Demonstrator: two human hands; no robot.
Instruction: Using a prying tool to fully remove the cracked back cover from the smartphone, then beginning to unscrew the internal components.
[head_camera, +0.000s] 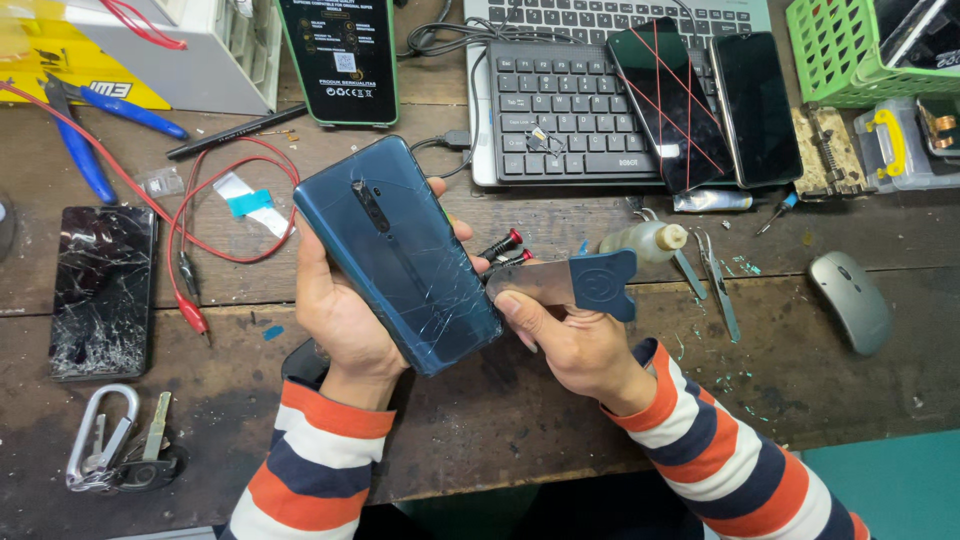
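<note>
My left hand (340, 310) grips a dark teal phone (400, 250) from below, its cracked back cover facing up and tilted to the upper left. My right hand (570, 340) pinches a thin metal pry blade with a blue plastic handle (575, 280). The blade's tip touches the phone's right long edge, near the lower corner. Both sleeves are striped orange, white and navy.
A shattered black phone (103, 290) lies at the left, with red clip leads (190, 270) and blue cutters (85, 150) beyond it. A keyboard (560, 110) carries two dark phones (710, 100). A small bottle (645, 240), tweezers (715, 290), a grey mouse (850, 300), a green basket (840, 50) and keys (120, 440) also sit around.
</note>
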